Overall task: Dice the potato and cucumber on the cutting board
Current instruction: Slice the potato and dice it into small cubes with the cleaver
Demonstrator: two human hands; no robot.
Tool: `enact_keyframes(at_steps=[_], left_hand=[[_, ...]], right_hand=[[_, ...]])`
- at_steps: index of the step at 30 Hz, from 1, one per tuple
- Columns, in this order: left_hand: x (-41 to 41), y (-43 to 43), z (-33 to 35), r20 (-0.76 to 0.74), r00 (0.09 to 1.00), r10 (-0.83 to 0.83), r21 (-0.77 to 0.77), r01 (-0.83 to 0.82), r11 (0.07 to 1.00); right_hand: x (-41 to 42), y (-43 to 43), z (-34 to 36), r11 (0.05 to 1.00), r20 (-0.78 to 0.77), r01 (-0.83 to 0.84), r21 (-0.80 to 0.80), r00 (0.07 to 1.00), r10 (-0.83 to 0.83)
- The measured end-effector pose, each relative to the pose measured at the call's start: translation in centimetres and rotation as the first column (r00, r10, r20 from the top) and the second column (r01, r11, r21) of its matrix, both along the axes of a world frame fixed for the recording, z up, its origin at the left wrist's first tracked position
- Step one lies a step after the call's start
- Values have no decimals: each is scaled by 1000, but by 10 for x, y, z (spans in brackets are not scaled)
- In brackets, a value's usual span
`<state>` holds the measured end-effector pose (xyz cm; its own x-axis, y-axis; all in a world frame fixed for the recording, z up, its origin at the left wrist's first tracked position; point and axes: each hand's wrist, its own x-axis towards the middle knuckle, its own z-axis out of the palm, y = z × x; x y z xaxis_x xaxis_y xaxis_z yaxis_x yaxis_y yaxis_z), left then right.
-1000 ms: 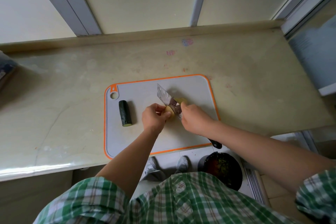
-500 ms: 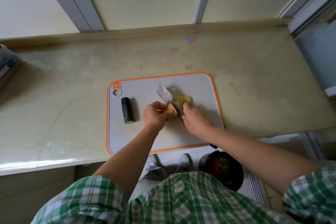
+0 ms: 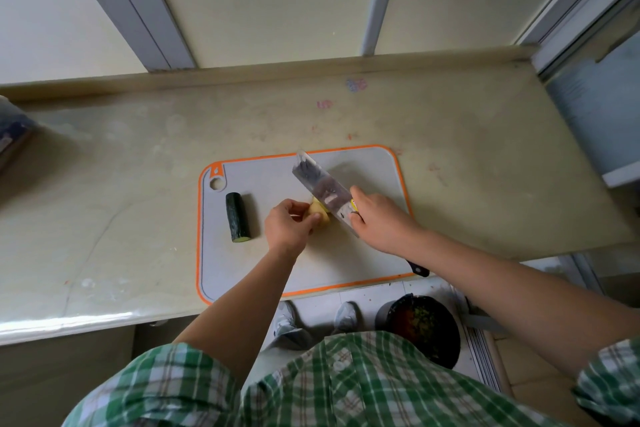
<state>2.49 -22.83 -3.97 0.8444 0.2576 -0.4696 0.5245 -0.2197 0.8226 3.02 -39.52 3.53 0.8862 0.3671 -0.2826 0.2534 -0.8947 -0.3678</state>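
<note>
On the bench point(image 3: 138, 184), the board point(image 3: 360, 253) carries the cucumber point(image 3: 238, 217) lying alone at its left, the potato point(image 3: 318, 211) near the middle pinched by the left hand's point(image 3: 288, 228) curled fingers point(image 3: 298, 205), and the knife point(image 3: 322, 186), gripped by the right hand point(image 3: 381, 224), slanting over the potato's right end.

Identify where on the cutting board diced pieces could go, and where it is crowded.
Bare: the cutting board's near-left corner, this side of the cucumber, and its far-right corner beyond the knife. Crowded: the middle, where the left hand holds the potato beside the blade gripped by the right hand.
</note>
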Motion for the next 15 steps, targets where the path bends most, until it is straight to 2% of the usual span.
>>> enact_keyframes(at_steps=[15], left_hand=[[1, -4, 1, 4, 1000, -22, 87, 21, 996]], right_hand=[[-5, 14, 7, 994, -49, 2, -107, 999, -7]])
